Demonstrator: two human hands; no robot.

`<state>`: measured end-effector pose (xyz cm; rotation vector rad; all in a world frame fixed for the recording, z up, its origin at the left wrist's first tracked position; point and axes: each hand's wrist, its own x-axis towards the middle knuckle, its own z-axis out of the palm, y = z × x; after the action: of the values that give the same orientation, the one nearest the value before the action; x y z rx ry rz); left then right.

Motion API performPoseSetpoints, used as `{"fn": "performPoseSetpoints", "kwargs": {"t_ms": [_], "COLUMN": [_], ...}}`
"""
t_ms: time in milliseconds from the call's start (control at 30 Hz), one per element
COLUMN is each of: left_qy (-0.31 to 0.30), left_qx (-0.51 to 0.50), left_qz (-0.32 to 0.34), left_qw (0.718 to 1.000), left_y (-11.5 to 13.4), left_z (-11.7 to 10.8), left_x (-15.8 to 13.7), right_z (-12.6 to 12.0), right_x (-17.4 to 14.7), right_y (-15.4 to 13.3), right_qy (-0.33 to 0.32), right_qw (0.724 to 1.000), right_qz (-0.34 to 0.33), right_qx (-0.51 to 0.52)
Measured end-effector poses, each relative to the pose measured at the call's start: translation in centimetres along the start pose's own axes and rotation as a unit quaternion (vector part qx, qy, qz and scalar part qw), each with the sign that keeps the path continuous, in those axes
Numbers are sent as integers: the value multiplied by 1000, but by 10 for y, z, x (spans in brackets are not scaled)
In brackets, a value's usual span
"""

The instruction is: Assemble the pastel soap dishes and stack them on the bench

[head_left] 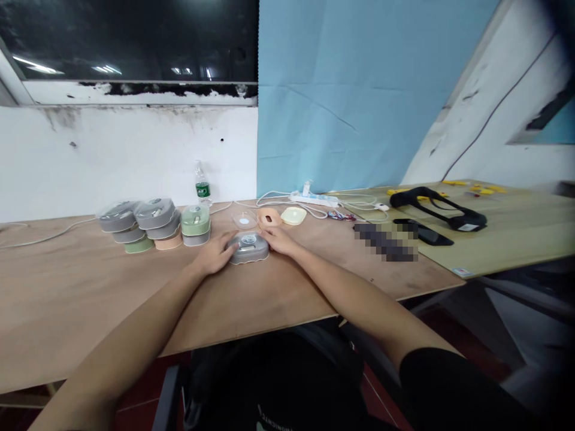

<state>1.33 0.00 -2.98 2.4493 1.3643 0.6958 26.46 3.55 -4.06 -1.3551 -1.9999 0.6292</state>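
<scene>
A grey oval box with a clear lid [250,248] sits on the brown table in front of me. My left hand [216,252] grips its left side, thumb toward the front and fingers behind. My right hand [278,240] is at its back right corner, its fingertips against the box and close to an orange case part [269,216]. Just behind the box lie a clear plastic cover [244,220] and a pale yellow shell [293,215].
To the left stand stacked grey boxes [155,214], with a green box [196,221] on a grey one beside them. A water bottle [202,187] stands by the wall. A white power strip [315,199] with cables lies behind. A black frame-like device [438,209] rests at right.
</scene>
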Motion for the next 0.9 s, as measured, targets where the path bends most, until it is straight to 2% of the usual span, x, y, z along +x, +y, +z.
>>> {"fn": "performPoseSetpoints", "kwargs": {"t_ms": [67, 133, 300, 400, 500, 600, 633, 667, 733, 800, 900], "left_qy": [-31, -36, -7, 41, 159, 316, 326, 311, 245, 198, 213], "left_qx": [-2, -12, -49, -15, 51, 131, 165, 204, 284, 341, 374], "left_qz": [58, 90, 102, 103, 67, -61, -108, -151, -211, -229, -214], "left_qw": [998, 995, 994, 994, 984, 938, 925, 916, 903, 890, 877], "left_y": [-2, -4, 2, 6, 7, 5, 3, 1, -6, -13, -18], "left_z": [-1, -2, -3, -14, -42, -77, -87, -94, -103, -105, -100], "left_x": [-1, -1, -3, -2, 3, 11, 15, 18, 24, 28, 29], "right_z": [0, -5, -39, -56, -63, -61, -59, -58, -56, -57, -60], "right_x": [2, 5, 14, 16, 15, 15, 15, 16, 16, 16, 14], "right_y": [2, 4, 23, 46, 66, 75, 75, 75, 74, 74, 77], "right_qy": [21, 56, 215, 257, 242, 235, 233, 229, 202, 158, 98], "right_qw": [1000, 998, 976, 963, 960, 958, 957, 957, 959, 962, 961], "right_qz": [-14, -17, 5, 55, 102, 101, 89, 76, 52, 40, 32], "right_qx": [-19, -33, -26, -53, -95, -134, -147, -162, -191, -218, -256]}}
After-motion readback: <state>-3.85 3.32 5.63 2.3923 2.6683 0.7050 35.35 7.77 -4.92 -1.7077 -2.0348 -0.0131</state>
